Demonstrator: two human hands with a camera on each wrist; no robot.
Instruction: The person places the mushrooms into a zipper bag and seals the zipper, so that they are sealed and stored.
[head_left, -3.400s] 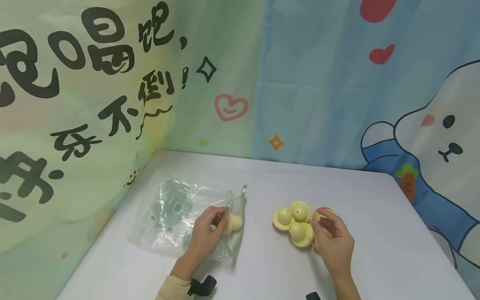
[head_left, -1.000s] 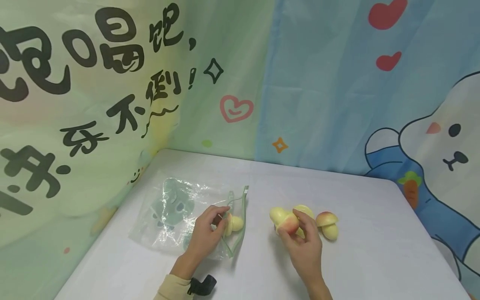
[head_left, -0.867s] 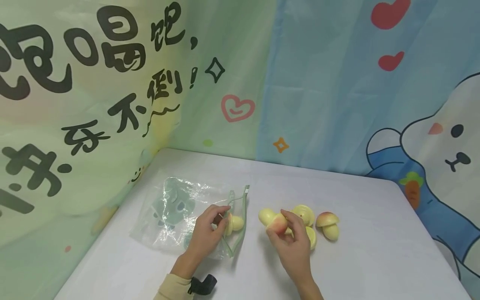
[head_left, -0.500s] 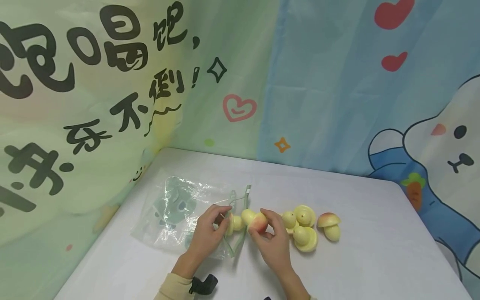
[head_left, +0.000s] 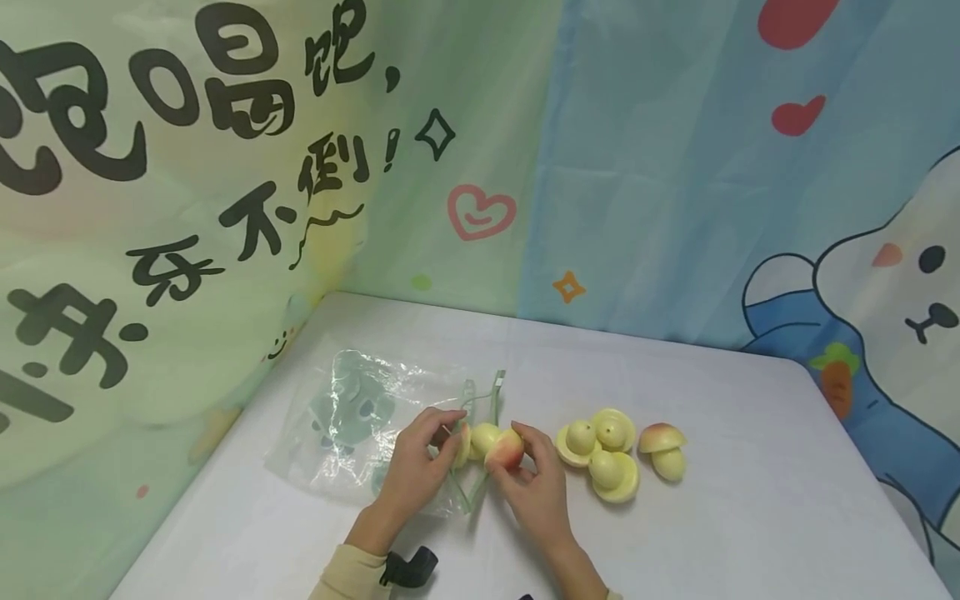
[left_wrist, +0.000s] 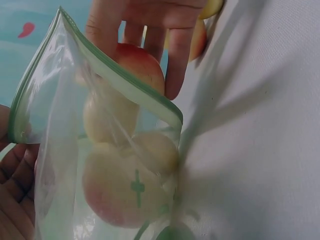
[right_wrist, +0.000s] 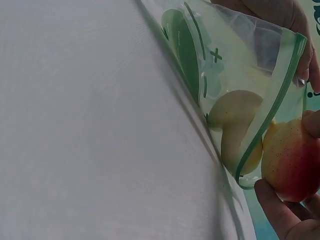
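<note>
My left hand (head_left: 416, 462) grips the rim of a clear zip bag (head_left: 420, 379) with green edging, its mouth spread apart. One toy mushroom (right_wrist: 235, 110) shows through the plastic inside, near the opening. With thumb and fingers my right hand (head_left: 543, 496) holds another toy mushroom (head_left: 507, 448) by its red and yellow cap. Its pale stem points left into the bag's mouth, while the cap stays outside the green zip edge (left_wrist: 150, 100). In the right wrist view, the red side of the held cap (right_wrist: 295, 165) faces the camera.
Right of my hands, three toy mushrooms lie cap-down in a cluster, stems up, one of them the front mushroom (head_left: 615, 479). Beside them, a single mushroom (head_left: 663, 450) stands with its reddish cap up. All rest on the white table (head_left: 735, 500), with a printed curtain (head_left: 637, 208) behind.
My right hand has picked a mushroom from the group on the right and carried it left to the bag's mouth. My left hand has kept its hold on the bag.
</note>
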